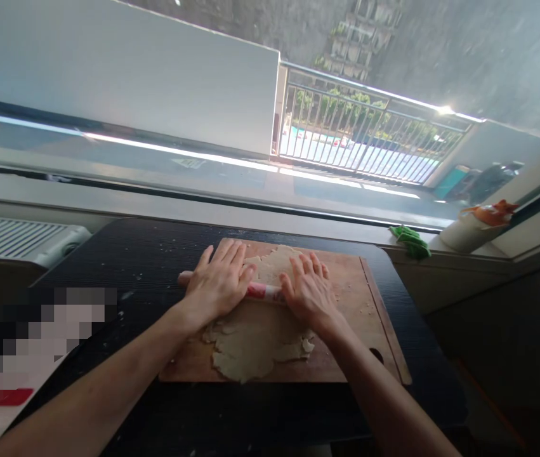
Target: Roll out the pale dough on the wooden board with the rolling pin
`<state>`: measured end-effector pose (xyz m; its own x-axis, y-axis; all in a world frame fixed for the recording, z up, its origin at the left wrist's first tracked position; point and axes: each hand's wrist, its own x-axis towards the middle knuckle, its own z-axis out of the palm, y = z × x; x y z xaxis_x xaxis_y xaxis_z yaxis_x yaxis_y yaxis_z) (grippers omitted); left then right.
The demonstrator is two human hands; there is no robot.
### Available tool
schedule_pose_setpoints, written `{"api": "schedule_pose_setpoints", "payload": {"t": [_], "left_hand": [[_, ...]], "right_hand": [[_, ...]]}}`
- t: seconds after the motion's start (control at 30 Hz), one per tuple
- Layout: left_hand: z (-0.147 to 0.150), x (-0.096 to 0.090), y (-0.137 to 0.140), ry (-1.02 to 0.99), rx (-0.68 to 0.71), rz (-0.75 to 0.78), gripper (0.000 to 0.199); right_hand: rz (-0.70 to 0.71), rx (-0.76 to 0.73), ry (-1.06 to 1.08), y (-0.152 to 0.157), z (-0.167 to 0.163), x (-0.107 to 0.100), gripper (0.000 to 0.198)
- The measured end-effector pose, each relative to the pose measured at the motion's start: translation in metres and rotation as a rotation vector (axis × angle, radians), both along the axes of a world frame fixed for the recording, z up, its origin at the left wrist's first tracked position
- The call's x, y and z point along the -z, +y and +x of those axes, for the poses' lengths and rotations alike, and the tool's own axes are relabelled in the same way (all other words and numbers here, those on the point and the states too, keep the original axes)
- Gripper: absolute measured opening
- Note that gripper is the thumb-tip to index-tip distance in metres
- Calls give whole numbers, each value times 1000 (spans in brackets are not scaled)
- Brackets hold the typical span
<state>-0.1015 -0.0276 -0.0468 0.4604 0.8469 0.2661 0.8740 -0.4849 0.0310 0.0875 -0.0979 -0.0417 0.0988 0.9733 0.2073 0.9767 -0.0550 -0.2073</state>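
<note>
A wooden rolling pin (256, 291) with a red and white wrapper lies across a thin sheet of dough (245, 346). My left hand (219, 279) rests flat on the pin's left part, fingers stretched forward; the pin's left end sticks out beyond it. On the right part lies my right hand (310, 289), palm down with its fingers spread, hiding that end. The dough is pale with ragged, torn edges and reaches both in front of and behind the pin. Beneath it is a wooden cutting board (353, 279) with a few crumbs.
The board sits on a dark table (155, 254) dusted with flour specks. Behind runs a windowsill (231, 219) holding a green cloth (411, 242) and a pale container (469, 233) at the right. A white radiator (26, 238) stands left. Something blurred out lies at lower left.
</note>
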Motion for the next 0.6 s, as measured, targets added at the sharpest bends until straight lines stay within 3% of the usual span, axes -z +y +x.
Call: {"api": "schedule_pose_setpoints", "payload": {"t": [0.1, 0.2, 0.3, 0.5, 0.6], "left_hand": [[-7, 3, -13, 9, 55, 54, 62], [6, -1, 11, 1, -34, -6, 61], [16, -6, 31, 4, -83, -96, 61], [-4, 1, -12, 19, 47, 33, 62], [9, -3, 12, -3, -34, -6, 63]], "right_hand": [[87, -87, -35, -13, -2, 3, 47], [94, 1, -16, 13, 6, -2, 47], [3, 105, 44, 35, 12, -6, 48], [97, -79, -10, -7, 0, 0, 39], [136, 5, -30, 20, 7, -3, 40]]}}
